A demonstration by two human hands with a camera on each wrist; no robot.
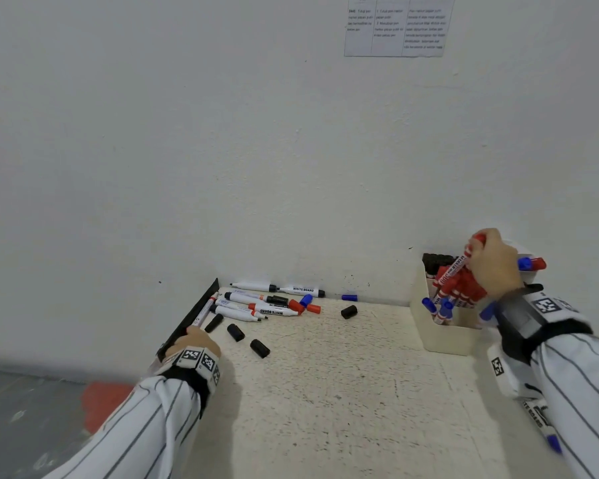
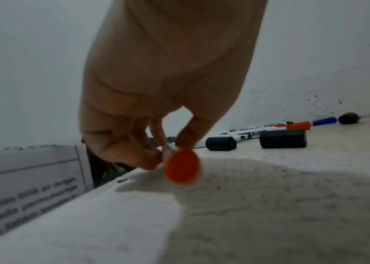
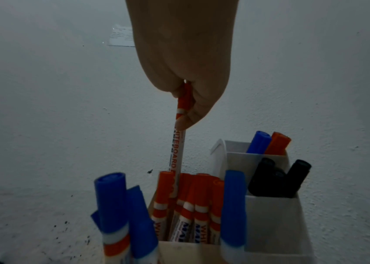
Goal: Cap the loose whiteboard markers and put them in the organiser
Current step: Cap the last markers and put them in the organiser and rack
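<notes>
**Head view: both hands on markers, organiser part filled**

Near right: a blue-capped marker point(image 1: 552, 441) lies at the table point(image 1: 343, 392) edge, partly under the right sleeve.

Near left: left hand point(image 1: 199, 340) at the table's left edge, fingers pinched together on a thin red-ended marker point(image 1: 206, 311) that runs away along a black strip point(image 1: 191, 319). Left wrist view shows the marker's red end point(image 2: 182, 168) facing the camera, fingertips point(image 2: 185, 137) clamped round the barrel.

Middle: three black caps point(image 1: 236, 332) loose on the table, a fourth point(image 1: 348, 311) off to the right.

Right: right hand point(image 1: 495, 262) above the cream organiser point(image 1: 446, 337), fingers closed on the cap end of a red marker point(image 1: 455, 271). Right wrist view shows this marker point(image 3: 177, 157) upright, its lower end among the red markers point(image 3: 193, 205) in the middle compartment. Blue markers stand nearer, black ones in the far compartment.

Far: a heap of uncapped markers point(image 1: 256, 304) and loose red and blue caps lies near the wall point(image 1: 222, 150); a blue cap point(image 1: 349, 298) sits alone at the wall foot. A printed sheet point(image 1: 398, 25) hangs high on the wall.
</notes>
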